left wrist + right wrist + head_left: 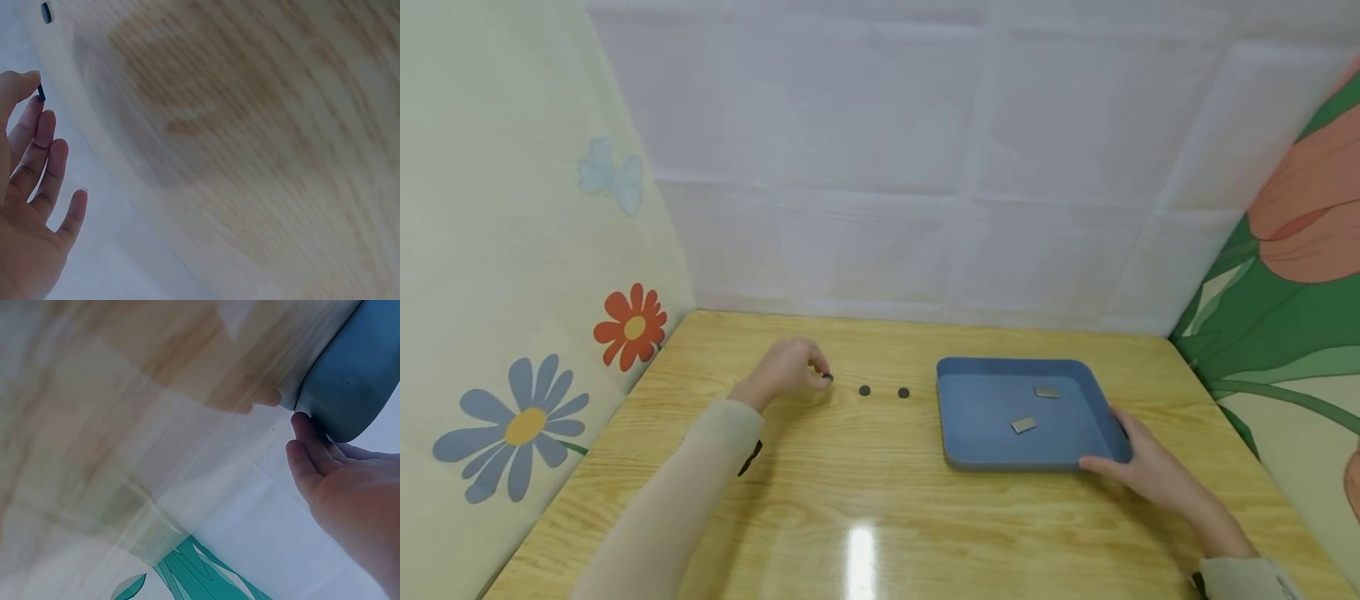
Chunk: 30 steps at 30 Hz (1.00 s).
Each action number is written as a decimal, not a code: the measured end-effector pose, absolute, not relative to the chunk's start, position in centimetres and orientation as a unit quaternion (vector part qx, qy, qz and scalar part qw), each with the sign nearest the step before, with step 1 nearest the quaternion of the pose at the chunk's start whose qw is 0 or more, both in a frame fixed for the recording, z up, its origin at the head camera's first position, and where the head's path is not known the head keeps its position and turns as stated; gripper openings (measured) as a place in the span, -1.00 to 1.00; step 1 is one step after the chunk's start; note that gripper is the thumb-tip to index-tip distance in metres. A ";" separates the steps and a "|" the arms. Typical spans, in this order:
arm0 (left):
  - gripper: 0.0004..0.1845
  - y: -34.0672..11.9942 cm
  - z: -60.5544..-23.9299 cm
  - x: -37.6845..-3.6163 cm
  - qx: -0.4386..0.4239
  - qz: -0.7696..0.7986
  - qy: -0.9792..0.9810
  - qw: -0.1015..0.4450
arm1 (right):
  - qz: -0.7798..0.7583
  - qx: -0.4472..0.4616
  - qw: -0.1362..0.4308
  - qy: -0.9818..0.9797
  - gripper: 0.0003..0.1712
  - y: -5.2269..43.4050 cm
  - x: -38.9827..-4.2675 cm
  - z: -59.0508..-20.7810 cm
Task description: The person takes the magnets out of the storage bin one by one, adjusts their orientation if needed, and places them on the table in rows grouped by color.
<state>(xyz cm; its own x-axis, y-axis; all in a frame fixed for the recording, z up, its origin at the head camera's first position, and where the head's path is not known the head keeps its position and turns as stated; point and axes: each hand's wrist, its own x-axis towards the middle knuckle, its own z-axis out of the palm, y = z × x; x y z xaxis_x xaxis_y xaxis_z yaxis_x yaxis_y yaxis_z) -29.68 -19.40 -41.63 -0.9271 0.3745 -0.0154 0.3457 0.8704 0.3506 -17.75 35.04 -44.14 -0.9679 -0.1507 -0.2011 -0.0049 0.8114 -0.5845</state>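
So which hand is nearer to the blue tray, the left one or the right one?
The right. The right hand touches the blue tray at its near right corner. The left hand is apart from it, off to the tray's left past two dark discs, pinching a third dark disc.

Both my arms wear long, close-fitting sleeves of pale beige fabric down to the wrists. A dark strap shows under my left sleeve, another at my right cuff. My left hand [784, 367] and right hand [1150, 471] are bare.
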 end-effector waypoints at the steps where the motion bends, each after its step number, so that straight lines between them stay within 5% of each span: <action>1: -0.87 -19.4 -41.8 -29.7 0.182 0.174 0.967 0.045 | -0.306 -0.042 0.120 0.944 0.38 35.0 -17.8 -44.2; 30: -0.85 -19.7 -43.6 -29.9 0.146 0.207 0.963 0.093 | -0.302 -0.034 0.114 0.946 0.38 34.9 -17.9 -44.3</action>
<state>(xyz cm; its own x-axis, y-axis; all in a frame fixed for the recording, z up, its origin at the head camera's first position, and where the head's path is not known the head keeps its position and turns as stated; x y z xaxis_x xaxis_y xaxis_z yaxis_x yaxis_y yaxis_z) -29.88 -19.73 -43.61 -0.9399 0.3202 -0.1184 0.2434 0.8717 0.4254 -17.94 34.92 -44.31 -0.9717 -0.1332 -0.1951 0.0045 0.8152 -0.5792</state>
